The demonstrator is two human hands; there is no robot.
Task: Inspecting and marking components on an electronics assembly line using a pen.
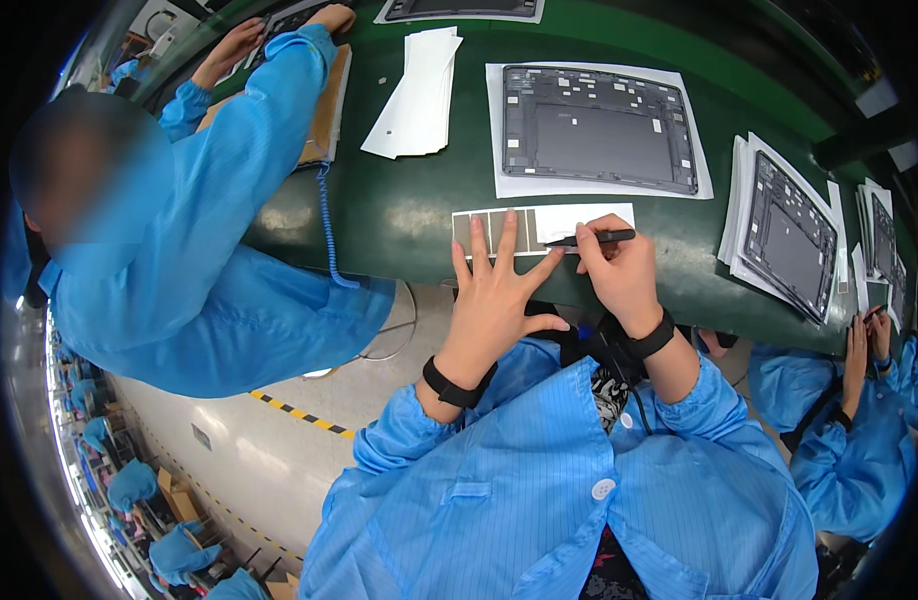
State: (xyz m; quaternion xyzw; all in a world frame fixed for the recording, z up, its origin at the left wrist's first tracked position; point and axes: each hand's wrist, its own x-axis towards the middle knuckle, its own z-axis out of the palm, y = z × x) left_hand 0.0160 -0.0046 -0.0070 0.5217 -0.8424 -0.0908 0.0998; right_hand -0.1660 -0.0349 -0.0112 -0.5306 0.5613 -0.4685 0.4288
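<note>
My left hand [491,305] lies flat with its fingers spread, pressing on a white backing strip [599,212] that bears several grey-brown rectangular stickers [470,226]. The strip rests along the near edge of the green table. In my right hand [624,280] are black tweezers [611,237], gripped between thumb and fingers. Their tip points left, over the strip beside my left index fingertip; whether it touches a sticker I cannot tell. Just beyond the strip a dark tablet housing [609,145] lies on white sheets, with small white and silver patches on its inner face.
White paper sheets [416,95] lie at the far left of the table [424,185]. More housings sit at the right [787,235] and far edge [459,6]. A blue coiled cord [329,230] hangs by a co-worker [209,220] on the left; another person's hands [859,360] work at right.
</note>
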